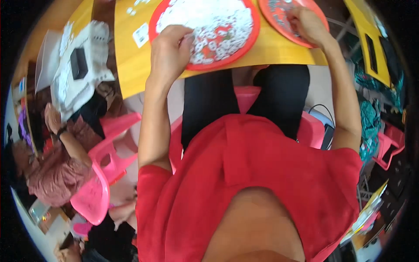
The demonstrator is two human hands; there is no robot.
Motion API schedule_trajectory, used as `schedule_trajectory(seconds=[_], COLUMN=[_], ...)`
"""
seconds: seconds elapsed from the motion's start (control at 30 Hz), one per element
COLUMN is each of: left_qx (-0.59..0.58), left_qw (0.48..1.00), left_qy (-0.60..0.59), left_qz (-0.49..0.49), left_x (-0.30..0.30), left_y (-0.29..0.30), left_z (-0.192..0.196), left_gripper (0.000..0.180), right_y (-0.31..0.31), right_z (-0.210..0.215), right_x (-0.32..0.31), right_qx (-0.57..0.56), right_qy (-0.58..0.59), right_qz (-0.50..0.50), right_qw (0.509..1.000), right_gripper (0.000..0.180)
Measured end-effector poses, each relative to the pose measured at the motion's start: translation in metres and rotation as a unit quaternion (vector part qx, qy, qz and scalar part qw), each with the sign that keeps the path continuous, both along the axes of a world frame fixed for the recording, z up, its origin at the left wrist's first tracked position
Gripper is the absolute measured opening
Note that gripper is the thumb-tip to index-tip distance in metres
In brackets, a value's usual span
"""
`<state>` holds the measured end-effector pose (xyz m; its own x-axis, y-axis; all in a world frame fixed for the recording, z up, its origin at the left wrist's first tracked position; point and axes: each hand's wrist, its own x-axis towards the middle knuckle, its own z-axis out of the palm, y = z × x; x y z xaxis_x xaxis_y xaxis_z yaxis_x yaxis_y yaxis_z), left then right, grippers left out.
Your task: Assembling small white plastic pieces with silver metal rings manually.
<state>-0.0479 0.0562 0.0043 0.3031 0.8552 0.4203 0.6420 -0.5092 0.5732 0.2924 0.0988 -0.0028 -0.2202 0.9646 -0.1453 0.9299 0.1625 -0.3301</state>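
Observation:
A round red tray (255, 26) on the yellow table holds many small white ring-like pieces (209, 17), with some red and greenish bits among them. My left hand (171, 51) is over its left edge, thumb and fingers drawn together; whatever is between them is too small to make out. To the right is a second, orange-red round tray (322, 17) with small grey pieces (279, 9) in it. My right hand (309, 27) reaches into that tray with the fingers bent and pinched close to the grey pieces. Its fingertips are blurred, so what they hold does not show.
The yellow table (131, 65) bears a white label (141, 35) and a few loose white pieces (130, 11). At left a person in a dusky pink top (56, 174) sits on a pink chair (94, 196) beside a table with a white cloth (89, 56) and a dark box (79, 63).

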Motion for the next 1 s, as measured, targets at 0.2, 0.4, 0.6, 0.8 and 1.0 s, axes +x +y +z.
schedule_trajectory(seconds=[0.2, 0.4, 0.6, 0.8, 1.0], left_qx=[-0.023, -0.022, 0.006, 0.022, 0.042], left_qw=[0.998, 0.990, 0.971, 0.969, 0.990], left_qy=[0.047, 0.124, 0.230, 0.232, 0.120], left_qz=[-0.020, -0.060, -0.070, -0.085, -0.067], left_x=[0.004, 0.013, 0.026, 0.031, 0.033], left_y=[0.000, 0.004, 0.012, 0.012, 0.007], left_z=[0.002, -0.001, -0.008, -0.014, -0.012], left_gripper=[0.011, 0.015, 0.012, 0.012, 0.013], right_y=[-0.001, -0.024, -0.015, -0.036, -0.040], right_z=[-0.002, 0.041, 0.004, 0.039, 0.021], right_x=[0.006, -0.027, -0.004, -0.054, -0.072], right_qx=[0.182, 0.041, 0.262, 0.090, 0.026], right_qy=[-0.109, 0.116, -0.043, 0.434, 0.534], right_qz=[0.146, -0.011, -0.046, -0.216, -0.142], right_qw=[0.966, 0.992, 0.963, 0.870, 0.833], right_gripper=[0.015, 0.011, 0.009, 0.005, 0.008])
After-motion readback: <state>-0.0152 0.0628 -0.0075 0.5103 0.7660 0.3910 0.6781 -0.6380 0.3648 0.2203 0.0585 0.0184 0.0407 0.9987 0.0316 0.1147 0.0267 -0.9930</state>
